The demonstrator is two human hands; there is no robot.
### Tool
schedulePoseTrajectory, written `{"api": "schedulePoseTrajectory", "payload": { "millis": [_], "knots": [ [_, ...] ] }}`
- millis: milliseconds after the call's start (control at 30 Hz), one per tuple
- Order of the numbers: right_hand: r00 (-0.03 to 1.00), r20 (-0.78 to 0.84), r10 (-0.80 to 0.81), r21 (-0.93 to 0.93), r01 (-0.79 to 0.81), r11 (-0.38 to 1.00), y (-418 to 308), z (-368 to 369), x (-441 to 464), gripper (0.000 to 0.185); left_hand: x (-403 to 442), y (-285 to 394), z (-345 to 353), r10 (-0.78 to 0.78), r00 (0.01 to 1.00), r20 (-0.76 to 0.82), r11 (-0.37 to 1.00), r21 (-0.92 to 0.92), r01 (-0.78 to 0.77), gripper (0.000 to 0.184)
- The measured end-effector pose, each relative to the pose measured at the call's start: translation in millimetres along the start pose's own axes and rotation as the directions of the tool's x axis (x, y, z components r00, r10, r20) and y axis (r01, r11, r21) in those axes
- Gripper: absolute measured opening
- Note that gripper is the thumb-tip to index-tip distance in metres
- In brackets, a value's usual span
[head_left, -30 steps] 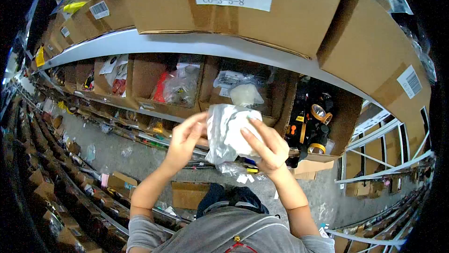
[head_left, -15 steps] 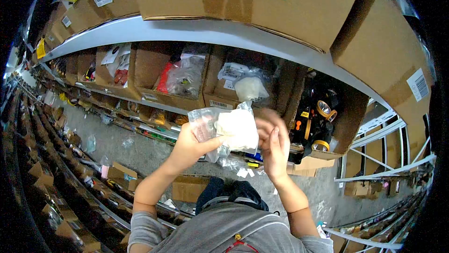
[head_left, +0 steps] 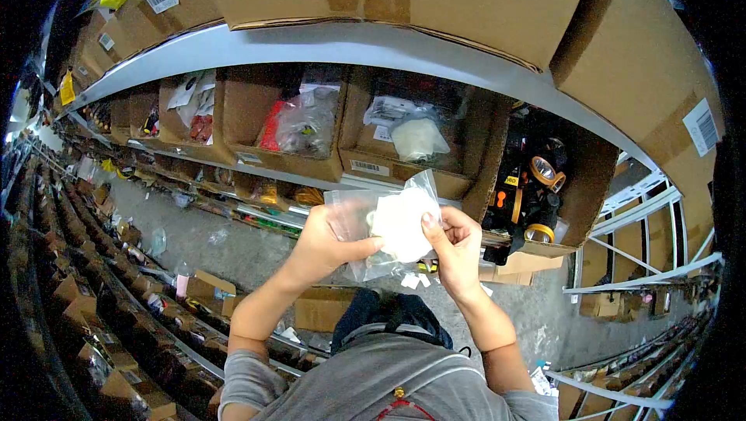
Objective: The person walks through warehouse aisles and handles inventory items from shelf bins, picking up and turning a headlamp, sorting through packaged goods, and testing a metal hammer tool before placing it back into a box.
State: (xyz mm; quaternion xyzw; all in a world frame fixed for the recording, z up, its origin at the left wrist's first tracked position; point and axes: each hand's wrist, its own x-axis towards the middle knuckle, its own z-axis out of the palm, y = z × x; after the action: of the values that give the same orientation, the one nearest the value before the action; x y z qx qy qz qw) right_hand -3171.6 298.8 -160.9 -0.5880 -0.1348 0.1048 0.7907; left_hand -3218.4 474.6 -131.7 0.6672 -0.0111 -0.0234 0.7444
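Observation:
A clear plastic bag point(head_left: 423, 188) with a white, rounded bundle point(head_left: 400, 223) inside is held up before the shelf. My left hand point(head_left: 322, 242) pinches its left side, thumb on the front. On the right edge, my right hand point(head_left: 457, 246) grips the bag with its thumb pressed against the white contents. What exactly the contents are I cannot make out. Just beyond, a cardboard bin point(head_left: 369, 166) holds a similar bagged white item point(head_left: 418, 139) and other clear packets.
Headlamps point(head_left: 546, 174) fill the bin at right. Another bin holds clear bags and a red item point(head_left: 272, 125). Large cartons point(head_left: 482, 9) stand on the white shelf point(head_left: 311, 44) above. Racks of small boxes point(head_left: 116, 343) line the left; scraps litter the grey floor point(head_left: 194, 227).
My right hand, blurred and apart from the bag before, has closed on its right edge. My left hand keeps its hold. The view has shifted slightly.

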Motion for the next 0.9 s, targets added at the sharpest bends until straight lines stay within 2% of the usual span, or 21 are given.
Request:
{"api": "schedulePoseTrajectory", "payload": {
  "millis": [67, 133, 167, 200, 233, 300, 333, 400, 467, 500, 567, 633, 667, 700, 767, 800, 833, 867, 900],
  "knots": [
    [1.000, -0.014, 0.003, -0.017, -0.004, 1.000, 0, 1, -2, 0.020, -1, 3, -1, -0.042, 0.999, 0.009, 0.999, -0.009, 0.042, 0.039],
    [0.996, -0.039, -0.078, -0.111, 0.074, 0.991, 1, 2, -6, 0.018, -2, 4, -3, -0.082, 0.996, 0.022, 0.996, -0.017, 0.082, 0.040],
    [0.994, -0.062, -0.089, -0.209, 0.074, 0.975, 1, 2, -10, 0.017, -4, 3, -4, -0.031, 0.997, 0.064, 0.995, 0.093, 0.025, 0.040],
    [0.967, 0.025, -0.255, -0.341, 0.248, 0.907, 6, 0, -11, 0.017, -5, 2, -5, 0.016, 0.994, 0.112, 0.979, 0.201, -0.038, 0.041],
    [0.908, 0.134, -0.397, -0.449, 0.413, 0.793, 10, -2, -12, 0.017, -7, 5, -6, 0.009, 0.980, 0.201, 0.975, 0.214, -0.053, 0.042],
    [0.923, 0.225, -0.313, -0.500, 0.385, 0.776, 13, -2, -22, 0.016, -7, -1, -8, -0.043, 0.979, 0.199, 0.932, 0.360, -0.032, 0.033],
    [0.921, 0.212, -0.327, -0.483, 0.389, 0.784, 20, -5, -24, 0.015, -7, -1, -8, -0.042, 0.980, 0.197, 0.934, 0.355, -0.032, 0.033],
    [0.918, 0.203, -0.341, -0.468, 0.397, 0.790, 27, -8, -25, 0.014, -1, 7, -10, -0.017, 0.985, 0.169, 0.845, 0.529, -0.076, 0.024],
    [0.955, 0.075, -0.287, -0.407, 0.292, 0.866, 28, -7, -29, 0.010, 12, 25, -10, 0.116, 0.986, 0.121, 0.811, 0.561, -0.165, 0.021],
    [0.956, 0.074, -0.285, -0.410, 0.290, 0.865, 31, -8, -32, 0.010, 23, 35, -12, 0.166, 0.983, 0.078, 0.802, 0.569, -0.180, 0.022],
    [0.987, 0.075, -0.144, -0.262, 0.159, 0.952, 44, -10, -38, 0.008, 61, 55, -9, 0.387, 0.919, 0.074, 0.593, 0.743, -0.310, 0.023],
    [0.974, 0.172, -0.147, -0.321, 0.196, 0.926, 46, -9, -44, 0.008, 112, 49, -9, 0.385, 0.909, 0.161, 0.468, 0.814, -0.343, 0.032],
    [0.973, 0.193, -0.125, -0.348, 0.187, 0.918, 46, -9, -48, 0.008, 142, 40, -11, 0.202, 0.953, 0.228, 0.560, 0.771, -0.303, 0.034],
    [0.972, 0.213, -0.105, -0.375, 0.180, 0.909, 47, -9, -52, 0.008, 169, 30, -12, 0.017, 0.953, 0.303, 0.639, 0.730, -0.243, 0.036],
    [0.971, 0.214, -0.107, -0.379, 0.183, 0.907, 46, -10, -55, 0.009, 197, 13, -1, -0.093, 0.984, 0.155, 0.620, 0.782, -0.065, 0.042],
    [0.972, 0.210, -0.109, -0.385, 0.184, 0.904, 45, -11, -56, 0.009, 210, 6, 3, -0.091, 0.984, 0.154, 0.618, 0.784, -0.066, 0.042],
    [0.972, 0.209, -0.111, -0.384, 0.186, 0.905, 44, -13, -57, 0.009, 223, -1, 7, -0.137, 0.981, 0.141, 0.305, 0.948, -0.094, 0.046],
    [0.980, 0.192, -0.061, -0.419, 0.138, 0.897, 42, -16, -58, 0.010, 231, -10, 8, -0.173, 0.978, 0.113, -0.045, 0.991, -0.123, 0.050],
    [0.985, 0.172, -0.013, -0.454, 0.091, 0.886, 40, -18, -58, 0.012, 239, -25, 6, -0.171, 0.978, 0.116, -0.047, 0.991, -0.126, 0.050]
  ]
}}
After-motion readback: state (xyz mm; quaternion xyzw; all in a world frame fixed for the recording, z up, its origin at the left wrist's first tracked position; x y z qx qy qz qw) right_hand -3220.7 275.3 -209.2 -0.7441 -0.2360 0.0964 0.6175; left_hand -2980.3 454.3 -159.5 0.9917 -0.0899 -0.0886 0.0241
